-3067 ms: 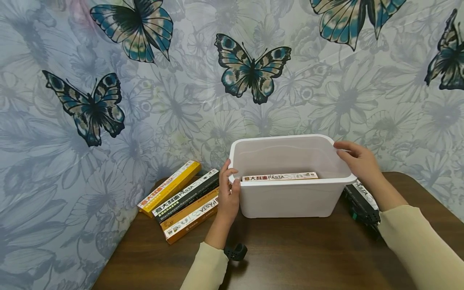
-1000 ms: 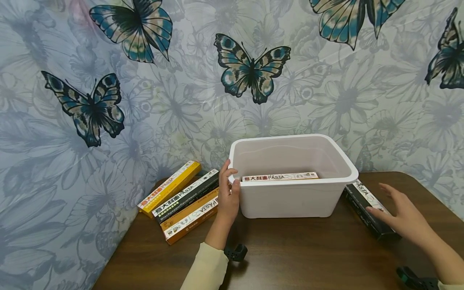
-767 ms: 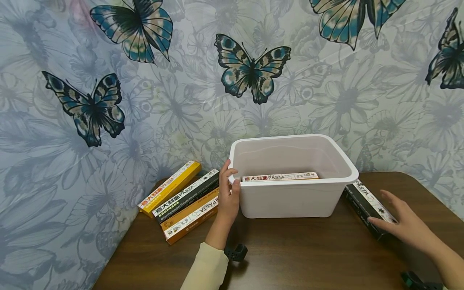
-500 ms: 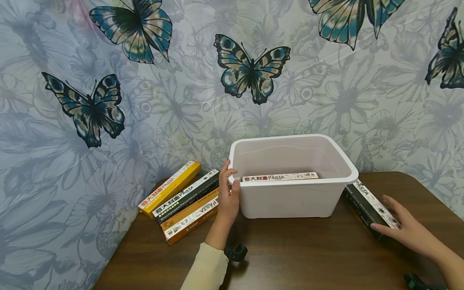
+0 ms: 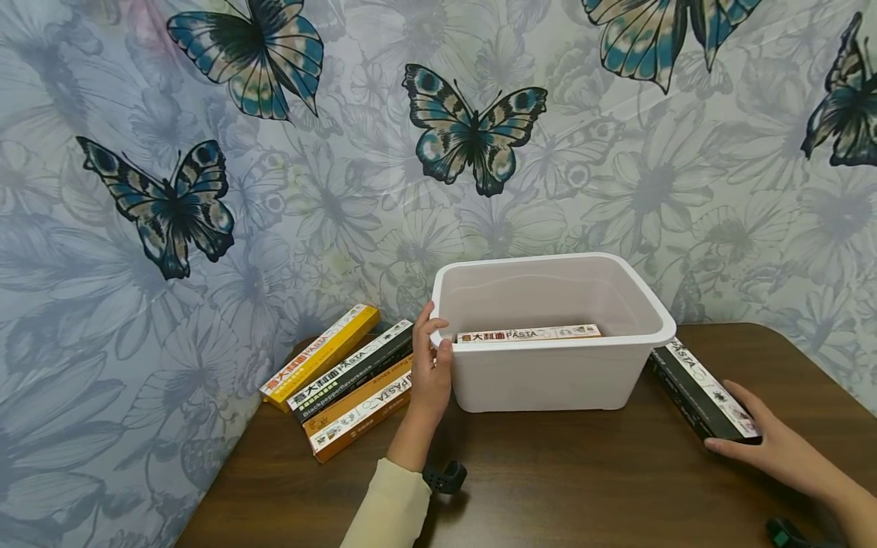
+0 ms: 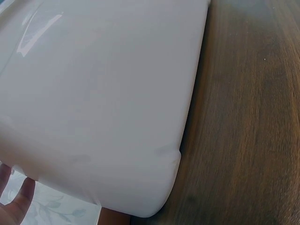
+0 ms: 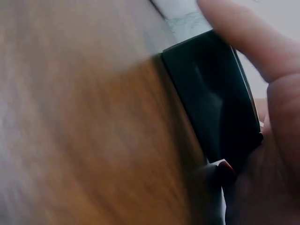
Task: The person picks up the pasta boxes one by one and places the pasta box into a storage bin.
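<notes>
At the left end of a white plastic bin (image 5: 548, 380), my left hand (image 5: 430, 377) holds the rim, fingers bent at its corner. The bin's smooth wall (image 6: 103, 93) fills most of the left wrist view. Inside the bin a pasta box (image 5: 527, 334) shows its white printed top edge. My right hand (image 5: 774, 449) grips the near end of a black pasta box (image 5: 702, 396) lying right of the bin, thumb on one side and fingers along the other. Its dark end face (image 7: 206, 93) shows close up in the right wrist view.
Left of the bin lie a yellow pasta box (image 5: 329, 352), a black-and-white one (image 5: 356, 367) and brown-orange boxes (image 5: 363, 403) side by side. All stand on a dark wooden table (image 5: 548, 479) against a butterfly-patterned wall (image 5: 342, 190).
My right hand has left the bin's right rim, moved down and right to the black pasta box and closed on its near end. My left hand stays at the bin.
</notes>
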A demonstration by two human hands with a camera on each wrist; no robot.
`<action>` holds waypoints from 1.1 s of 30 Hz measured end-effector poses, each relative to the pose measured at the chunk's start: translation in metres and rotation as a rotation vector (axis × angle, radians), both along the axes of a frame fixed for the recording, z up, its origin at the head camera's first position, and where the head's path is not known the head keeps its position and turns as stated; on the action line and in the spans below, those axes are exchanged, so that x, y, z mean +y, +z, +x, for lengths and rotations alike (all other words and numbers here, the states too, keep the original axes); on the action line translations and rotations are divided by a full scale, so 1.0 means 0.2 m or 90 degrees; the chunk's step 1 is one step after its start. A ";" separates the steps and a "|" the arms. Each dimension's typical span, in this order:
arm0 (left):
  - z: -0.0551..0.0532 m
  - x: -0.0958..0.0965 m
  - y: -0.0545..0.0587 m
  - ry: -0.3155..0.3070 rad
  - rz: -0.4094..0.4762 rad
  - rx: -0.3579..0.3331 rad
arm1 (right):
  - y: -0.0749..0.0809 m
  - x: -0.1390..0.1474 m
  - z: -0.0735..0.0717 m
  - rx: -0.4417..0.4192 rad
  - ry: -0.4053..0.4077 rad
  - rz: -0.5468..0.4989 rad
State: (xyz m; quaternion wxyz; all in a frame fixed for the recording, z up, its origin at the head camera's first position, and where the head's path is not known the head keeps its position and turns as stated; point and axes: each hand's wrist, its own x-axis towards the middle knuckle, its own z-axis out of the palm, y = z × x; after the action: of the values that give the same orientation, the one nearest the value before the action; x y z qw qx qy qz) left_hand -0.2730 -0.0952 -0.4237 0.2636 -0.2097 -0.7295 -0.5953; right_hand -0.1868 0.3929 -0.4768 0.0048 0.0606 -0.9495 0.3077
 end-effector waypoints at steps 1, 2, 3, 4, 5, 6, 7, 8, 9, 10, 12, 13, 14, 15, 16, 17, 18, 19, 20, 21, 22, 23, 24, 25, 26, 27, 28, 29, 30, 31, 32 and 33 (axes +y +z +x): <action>0.00 0.00 0.00 0.001 -0.002 0.000 | -0.01 0.00 0.00 0.005 -0.002 -0.002; 0.00 0.00 0.00 0.002 -0.002 0.000 | -0.01 0.00 0.00 0.008 -0.003 -0.004; 0.00 0.00 0.00 0.002 -0.002 0.001 | -0.02 0.00 0.00 0.012 -0.003 -0.011; 0.00 0.00 0.00 0.002 -0.002 0.003 | -0.02 0.00 0.00 0.016 -0.005 -0.011; 0.00 0.00 0.00 0.001 -0.001 0.006 | -0.02 -0.01 0.00 0.016 -0.005 -0.017; 0.00 0.00 0.00 0.001 0.000 0.007 | -0.03 -0.01 0.00 0.016 -0.007 -0.015; 0.00 0.00 0.00 0.001 0.001 0.008 | -0.03 -0.01 0.00 0.014 -0.008 -0.017; 0.00 0.00 0.00 0.000 0.002 0.009 | -0.03 -0.02 0.00 0.013 -0.010 -0.016; 0.00 0.00 0.00 -0.002 0.002 0.010 | -0.03 -0.02 0.00 0.011 -0.013 -0.017; 0.00 0.00 0.00 -0.004 0.002 0.009 | -0.03 -0.02 0.00 0.009 -0.017 -0.013; 0.00 0.00 0.00 -0.006 0.001 0.007 | -0.03 -0.01 0.00 0.010 -0.023 -0.012; 0.00 0.00 0.00 -0.007 0.000 0.006 | -0.03 -0.01 0.00 0.011 -0.024 -0.013; 0.00 0.00 0.00 -0.007 0.000 0.006 | -0.03 -0.01 0.00 0.013 -0.028 -0.009; 0.00 0.00 -0.01 -0.006 0.000 0.006 | -0.03 0.00 0.00 0.012 -0.032 -0.002; 0.00 0.00 -0.01 -0.006 0.000 0.006 | -0.03 0.00 0.00 0.012 -0.037 0.004; 0.00 0.00 -0.01 -0.004 0.000 0.006 | -0.03 0.01 0.00 0.013 -0.042 0.010; 0.00 0.00 -0.01 -0.003 0.000 0.007 | -0.03 0.01 0.00 0.010 -0.048 0.016; 0.00 0.00 -0.01 -0.004 0.001 0.008 | -0.02 0.02 0.00 0.008 -0.056 0.020; 0.00 0.00 -0.01 -0.004 0.002 0.009 | -0.02 0.03 0.00 0.005 -0.064 0.024; 0.00 0.00 -0.01 -0.004 0.001 0.010 | -0.01 0.03 -0.01 0.000 -0.071 0.024; 0.00 0.00 0.00 -0.004 0.002 0.012 | -0.01 0.04 0.00 -0.002 -0.077 0.021; 0.00 0.00 0.00 -0.003 0.001 0.013 | 0.00 0.04 0.00 -0.004 -0.083 0.016; 0.00 0.00 0.00 -0.003 0.001 0.014 | 0.00 0.05 0.00 -0.005 -0.090 0.011; 0.00 0.00 0.00 -0.003 0.001 0.014 | 0.00 0.05 0.00 -0.006 -0.095 0.005; 0.00 0.00 0.00 -0.002 0.000 0.013 | 0.00 0.06 0.00 -0.005 -0.101 0.000; 0.00 0.00 0.00 -0.002 0.000 0.014 | 0.00 0.06 0.00 -0.002 -0.109 -0.003; 0.00 0.00 0.00 -0.001 -0.001 0.013 | -0.01 0.06 0.00 0.005 -0.117 -0.006; 0.00 0.00 0.00 -0.001 0.000 0.012 | -0.02 0.07 0.00 0.016 -0.126 -0.006; 0.00 0.00 0.00 -0.001 0.000 0.010 | -0.02 0.07 0.00 0.023 -0.136 -0.002; 0.00 0.00 0.00 0.000 0.000 0.009 | -0.03 0.07 0.00 0.031 -0.147 0.002; 0.00 0.00 0.00 0.001 -0.002 0.009 | -0.03 0.07 0.00 0.044 -0.160 0.007; 0.00 0.00 0.00 0.003 -0.003 0.009 | -0.03 0.07 0.00 0.053 -0.174 0.013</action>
State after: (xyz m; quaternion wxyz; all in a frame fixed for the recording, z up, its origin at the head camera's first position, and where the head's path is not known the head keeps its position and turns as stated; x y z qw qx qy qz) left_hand -0.2723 -0.0949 -0.4234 0.2693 -0.2126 -0.7295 -0.5917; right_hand -0.1871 0.4077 -0.4835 0.0853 -0.0566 -0.9509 0.2920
